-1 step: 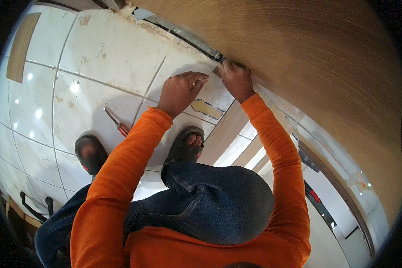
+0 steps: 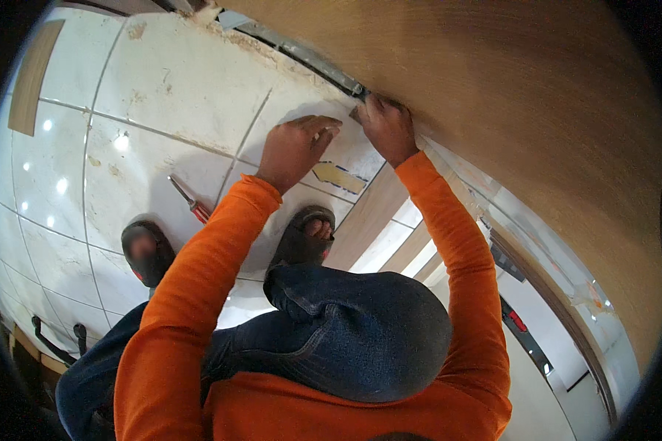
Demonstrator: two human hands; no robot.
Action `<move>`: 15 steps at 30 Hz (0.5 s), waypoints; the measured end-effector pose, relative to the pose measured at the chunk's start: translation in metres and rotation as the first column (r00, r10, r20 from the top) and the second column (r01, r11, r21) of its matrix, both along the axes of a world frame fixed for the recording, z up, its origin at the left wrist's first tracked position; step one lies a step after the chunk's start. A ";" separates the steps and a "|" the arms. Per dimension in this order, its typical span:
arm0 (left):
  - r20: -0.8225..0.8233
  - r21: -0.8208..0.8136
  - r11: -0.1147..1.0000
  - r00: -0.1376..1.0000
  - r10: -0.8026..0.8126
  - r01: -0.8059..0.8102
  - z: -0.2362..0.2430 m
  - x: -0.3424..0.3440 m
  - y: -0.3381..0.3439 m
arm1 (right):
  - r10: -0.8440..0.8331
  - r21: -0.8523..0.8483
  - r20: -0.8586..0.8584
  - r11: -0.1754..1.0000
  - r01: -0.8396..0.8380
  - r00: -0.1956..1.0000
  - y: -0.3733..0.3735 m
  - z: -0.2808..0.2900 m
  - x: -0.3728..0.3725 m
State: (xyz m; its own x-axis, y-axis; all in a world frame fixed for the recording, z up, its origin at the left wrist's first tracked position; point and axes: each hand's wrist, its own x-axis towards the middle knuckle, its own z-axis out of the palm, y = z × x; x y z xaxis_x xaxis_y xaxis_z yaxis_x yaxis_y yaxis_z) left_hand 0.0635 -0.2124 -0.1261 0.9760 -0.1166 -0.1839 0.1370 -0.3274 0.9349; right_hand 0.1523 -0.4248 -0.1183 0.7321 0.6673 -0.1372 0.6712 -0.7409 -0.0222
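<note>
My right hand (image 2: 387, 132) is at the lower edge of a large wood-grain panel (image 2: 493, 81), its fingers bent and pressed together in the narrow gap there. Whatever they grip is hidden. A dark metal strip (image 2: 312, 65) runs along that gap and ends at my fingertips. Just left of it, my left hand (image 2: 290, 151) hovers over the white floor tiles (image 2: 191, 81). Its fingers are loosely curled with the thumb apart, and I see nothing held in them. A yellowish arrow-shaped patch (image 2: 338, 177) lies on the tile below this hand.
A screwdriver with a red handle (image 2: 198, 211) lies left of my left forearm, near my sandalled feet. Wood-look strips (image 2: 371, 217) lie on the floor between my arms. Another wood-look piece (image 2: 33, 81) rests at the far left. My bent knee (image 2: 375, 331) rises between my forearms.
</note>
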 end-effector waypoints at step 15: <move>-0.099 0.068 0.998 0.995 0.008 -0.001 0.015 0.013 -0.001 | -0.118 -0.147 -0.082 0.983 0.105 0.990 0.060 0.023 0.015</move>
State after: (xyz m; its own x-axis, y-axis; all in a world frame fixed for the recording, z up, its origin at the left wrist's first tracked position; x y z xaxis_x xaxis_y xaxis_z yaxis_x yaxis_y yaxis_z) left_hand 0.0763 -0.2133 -0.1107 0.9529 -0.0966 -0.2874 0.2296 -0.3889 0.8922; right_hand 0.1678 -0.3651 -0.0953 0.7810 0.5511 -0.2939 0.5844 -0.8109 0.0322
